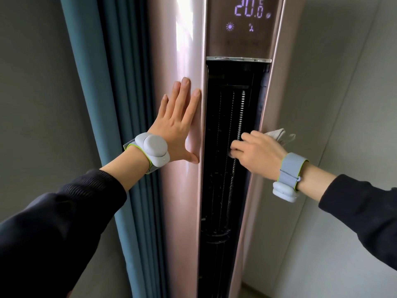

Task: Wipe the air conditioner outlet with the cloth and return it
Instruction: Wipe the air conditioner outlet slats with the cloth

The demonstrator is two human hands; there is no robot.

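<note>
Pressing cloth [277, 135] into outlet [225, 179] with right hand [257, 150] closed on it, left hand [180, 123] flat, fingers spread

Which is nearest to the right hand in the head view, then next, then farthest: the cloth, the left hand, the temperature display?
From the right hand:
1. Cloth, held in that hand, sticking out on its right.
2. Left hand, across the outlet, flat on the pink panel.
3. Temperature display, far above at the unit's top.
</note>
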